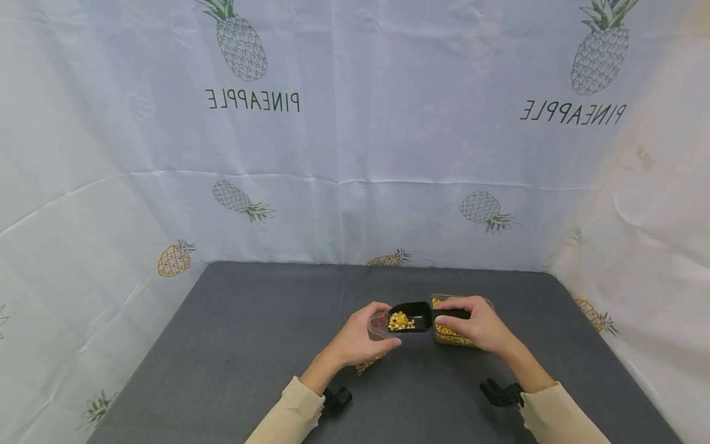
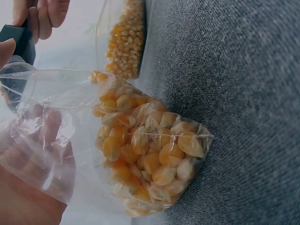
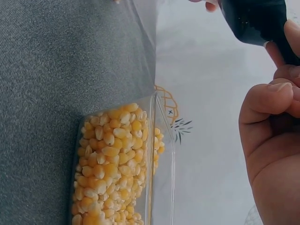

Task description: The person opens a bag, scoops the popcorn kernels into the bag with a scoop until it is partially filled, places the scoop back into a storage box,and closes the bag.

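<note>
My left hand [image 1: 355, 338] holds a clear plastic bag [image 2: 145, 145] by its mouth, fingers and thumb spread around the opening. Yellow corn kernels fill the lower part of the bag, which hangs close over the table. In my right hand [image 1: 487, 324] is the handle of a black scoop [image 1: 423, 313], gripped between thumb and fingers. Its front end reaches into the mouth of the bag, and a small heap of kernels [image 1: 399, 321] lies in it. Below the right hand stands a clear box [image 1: 463, 341] holding many corn kernels [image 3: 110, 173].
A dark grey cloth-covered table [image 1: 233, 345] lies under everything. White curtains [image 1: 388, 135] with pineapple prints hang behind it and along both sides. Black wrist mounts [image 1: 501, 393] stick out from both forearms, just above the table.
</note>
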`<state>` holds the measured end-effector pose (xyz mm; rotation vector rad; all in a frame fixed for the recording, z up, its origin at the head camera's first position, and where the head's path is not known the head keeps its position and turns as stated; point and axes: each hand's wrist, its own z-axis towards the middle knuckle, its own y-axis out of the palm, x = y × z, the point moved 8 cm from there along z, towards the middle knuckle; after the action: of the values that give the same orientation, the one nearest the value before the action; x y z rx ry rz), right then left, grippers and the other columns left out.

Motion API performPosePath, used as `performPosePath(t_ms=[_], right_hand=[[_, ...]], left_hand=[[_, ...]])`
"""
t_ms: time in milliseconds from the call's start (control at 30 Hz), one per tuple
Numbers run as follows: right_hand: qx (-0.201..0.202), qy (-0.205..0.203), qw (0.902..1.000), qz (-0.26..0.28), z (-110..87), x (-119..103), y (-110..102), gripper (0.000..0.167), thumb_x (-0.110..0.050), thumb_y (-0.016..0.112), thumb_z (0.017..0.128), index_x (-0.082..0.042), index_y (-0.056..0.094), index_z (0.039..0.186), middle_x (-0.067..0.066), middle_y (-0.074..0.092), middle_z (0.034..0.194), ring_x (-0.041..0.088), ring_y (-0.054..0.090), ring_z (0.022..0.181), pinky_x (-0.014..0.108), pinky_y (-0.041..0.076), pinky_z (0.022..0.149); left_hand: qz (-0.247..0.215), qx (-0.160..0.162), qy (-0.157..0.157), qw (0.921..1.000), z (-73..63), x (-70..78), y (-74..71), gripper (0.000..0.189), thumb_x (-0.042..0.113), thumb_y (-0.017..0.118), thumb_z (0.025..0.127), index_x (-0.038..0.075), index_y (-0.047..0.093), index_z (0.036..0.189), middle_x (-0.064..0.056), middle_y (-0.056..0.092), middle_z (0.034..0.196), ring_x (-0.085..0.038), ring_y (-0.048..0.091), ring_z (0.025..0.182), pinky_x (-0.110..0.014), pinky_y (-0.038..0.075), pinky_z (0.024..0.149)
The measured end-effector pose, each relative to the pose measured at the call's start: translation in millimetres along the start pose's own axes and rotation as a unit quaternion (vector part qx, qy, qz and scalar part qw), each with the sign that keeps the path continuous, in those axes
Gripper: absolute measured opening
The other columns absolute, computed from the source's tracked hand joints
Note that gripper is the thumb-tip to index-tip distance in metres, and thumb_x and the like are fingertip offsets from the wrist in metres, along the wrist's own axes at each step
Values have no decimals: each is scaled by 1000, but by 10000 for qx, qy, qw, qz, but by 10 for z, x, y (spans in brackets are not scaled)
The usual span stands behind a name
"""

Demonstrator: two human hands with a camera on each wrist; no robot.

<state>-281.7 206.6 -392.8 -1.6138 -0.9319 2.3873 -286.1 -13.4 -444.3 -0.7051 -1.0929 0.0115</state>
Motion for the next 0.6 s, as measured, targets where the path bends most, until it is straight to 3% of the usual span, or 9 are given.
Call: performPosePath(t_ms=[100,200,267,333,433,600], right_hand=[[-89,63,9999,-58,14,-6,4,26,-16,71,97,-3,74,119,22,67,125,12,63,95,30,53,71],[-202,105,9996,-154,36,-6,11,27,-17,71,97,-1,73,119,16,71,91,6,57,72,29,51,63],[-284,144,9993,-183,54,-7,20,28,-18,71,97,-1,73,119,7,63,70,3,48,58,28,48,56],[-392,182,9990,-118,74,-12,35,29,-19,71,97,0,73,119,4,52,60,5,38,49,29,45,50],[-519,131,9985,-80,93,-41,50,28,-18,71,97,1,73,118,5,60,72,7,41,52,29,45,51],[-620,11,9979,-190,106,-95,51,27,-18,71,98,-1,74,118,14,71,106,13,60,71,28,50,62]], left_hand=[[3,-9,-1,10000,0,-3,3,60,38,74,93,11,52,142,-1,61,117,-11,63,99,-31,56,84],[-8,-20,14,10000,1,-1,4,59,38,74,93,11,52,141,-1,61,117,-12,63,99,-31,56,84],[-15,-25,23,10000,0,2,5,59,37,74,93,11,52,141,-1,60,117,-12,63,99,-31,56,84],[-10,-21,24,10000,0,4,5,58,38,74,93,11,53,141,-1,60,116,-11,63,98,-31,56,84],[-9,-13,25,10000,0,9,2,57,38,74,93,12,53,140,-1,60,116,-11,64,98,-30,56,84],[-8,29,23,10000,1,20,-9,56,39,74,93,13,55,138,-1,61,120,-12,63,100,-32,55,86]])
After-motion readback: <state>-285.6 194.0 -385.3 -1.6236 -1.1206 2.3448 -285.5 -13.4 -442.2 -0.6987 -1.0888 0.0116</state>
